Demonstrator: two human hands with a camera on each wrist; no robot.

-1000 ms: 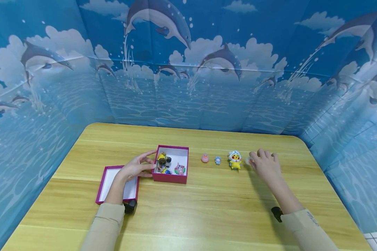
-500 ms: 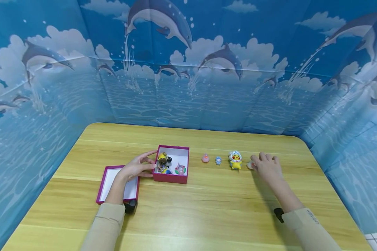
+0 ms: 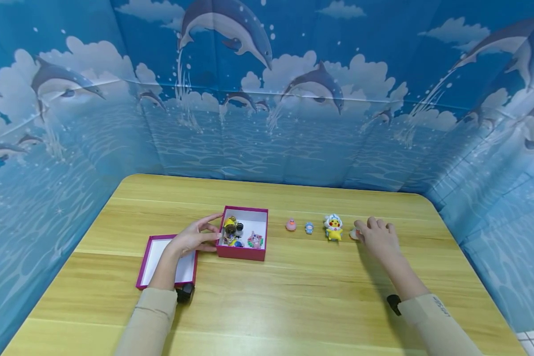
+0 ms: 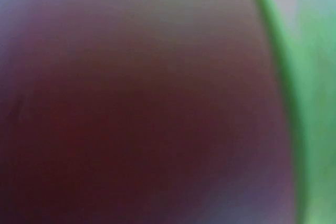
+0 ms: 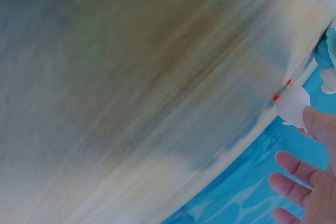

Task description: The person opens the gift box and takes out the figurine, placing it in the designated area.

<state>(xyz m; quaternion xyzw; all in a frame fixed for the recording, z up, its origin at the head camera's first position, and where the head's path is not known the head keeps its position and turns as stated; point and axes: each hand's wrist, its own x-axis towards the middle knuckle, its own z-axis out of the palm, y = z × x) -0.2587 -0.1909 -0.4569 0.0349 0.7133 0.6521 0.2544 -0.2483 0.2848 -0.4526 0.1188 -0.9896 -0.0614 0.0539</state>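
Right hand (image 3: 377, 238) rested on the table (image 3: 293, 296) w/ fingers relaxed & spread, one fingertip touching a small white toy (image 3: 353, 233); no closed grip on it. Wrist view showed the same: white toy (image 5: 293, 105) w/ orange bits sat at a fingertip, other fingers (image 5: 294, 163) straight & apart from it.

Left hand (image 3: 195, 237) lay against the left wall of the box (image 3: 244, 253), thumb & fingers loosely open along its side, touching rather than clamping. Left wrist view was all blur, nothing readable.

White toy stood at the right end of a row on the table, approx. level w/ the box. Row, left to right: pink toy (image 3: 290, 225), blue toy (image 3: 309, 228), yellow figure (image 3: 333, 227), then white toy just beside the yellow one. Each stood apart from its neighbour.

Box was magenta outside, white inside, open, w/ several small figures in it, incl. a yellow-black one (image 3: 230, 226) at the left & a pink-green one (image 3: 254, 240) near the front. Lid (image 3: 148, 257) lay open-side up, left of the box & nearer the person, partly under the left forearm. Both sleeves (image 3: 147, 321) were beige. Dolphin backdrop (image 3: 267, 99) ran round three sides of the table.
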